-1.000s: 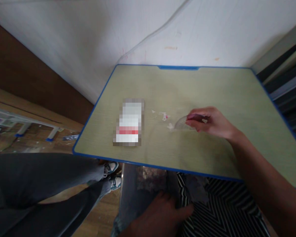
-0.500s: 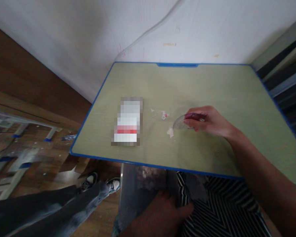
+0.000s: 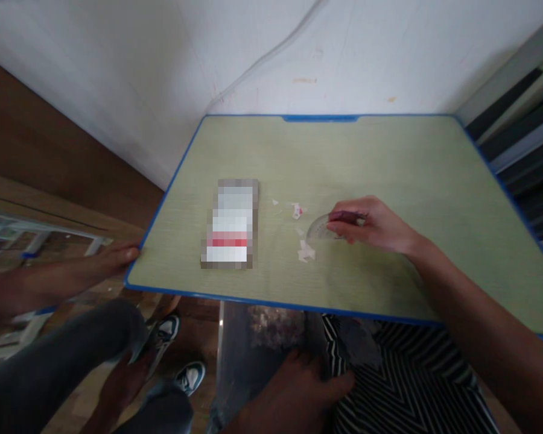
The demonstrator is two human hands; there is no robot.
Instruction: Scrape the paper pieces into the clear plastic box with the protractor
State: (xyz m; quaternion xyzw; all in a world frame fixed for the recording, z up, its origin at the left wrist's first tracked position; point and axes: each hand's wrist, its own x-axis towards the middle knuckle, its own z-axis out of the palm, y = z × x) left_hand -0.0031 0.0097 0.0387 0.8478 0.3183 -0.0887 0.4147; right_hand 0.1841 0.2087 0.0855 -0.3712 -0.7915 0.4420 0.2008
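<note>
My right hand (image 3: pixel 366 223) is closed on a clear protractor (image 3: pixel 317 228) and a dark red strip-like piece (image 3: pixel 346 216), held low over the table. Its curved edge points left, towards small white paper scraps (image 3: pixel 306 251). More scraps, one with red on it (image 3: pixel 297 211), lie farther back. Below the near table edge, my left hand (image 3: pixel 294 386) rests in dim light beside striped cloth (image 3: pixel 402 374), thumb stretched out to the right and fingers partly in shadow. A clear bin (image 3: pixel 235 337) with crumpled pale contents stands just beyond it.
A pixelated phone-shaped object (image 3: pixel 230 223) lies on the left of the pale table (image 3: pixel 380 157), which has a blue rim. Another person's hand (image 3: pixel 124 256) touches the left edge; their other hand (image 3: pixel 122 386) is low by their shoes. A wall with a cable (image 3: pixel 253 66) rises behind.
Another person's arm has come in from the left, its hand at the table edge, and their other hand shows lower down. Paper scraps beside the protractor are more spread out.
</note>
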